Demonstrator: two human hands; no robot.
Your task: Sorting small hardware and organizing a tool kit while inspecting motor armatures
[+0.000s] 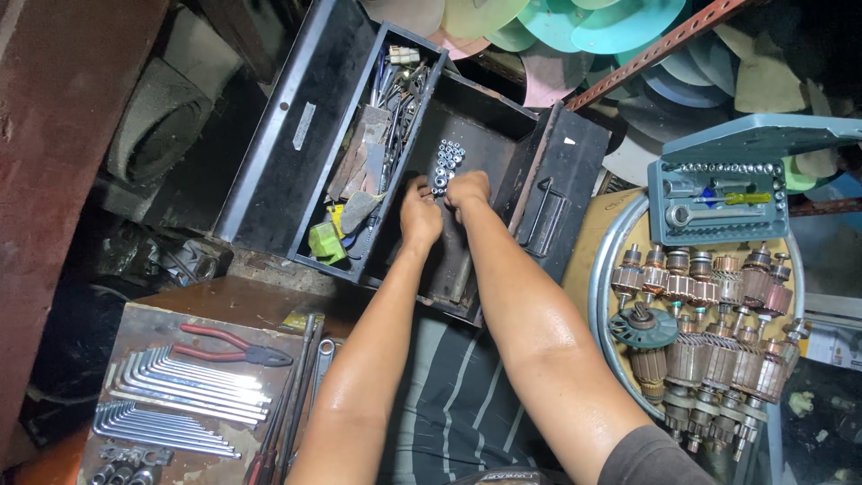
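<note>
Black metal toolbox (296, 135), lid open. Motor armatures (709, 332) clustered at right; hex keys (180, 386) at lower left. Left hand (420, 216) and right hand (467, 190) both closed on rail of sockets (446, 162) inside toolbox's middle compartment.

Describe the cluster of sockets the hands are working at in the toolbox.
The sockets are small, shiny metal cylinders, open ends facing the camera, packed in a narrow upright column. They sit inside the open black metal toolbox, beside its cluttered tray. The left hand and right hand meet at the column's lower end, fingertips touching it.
</note>
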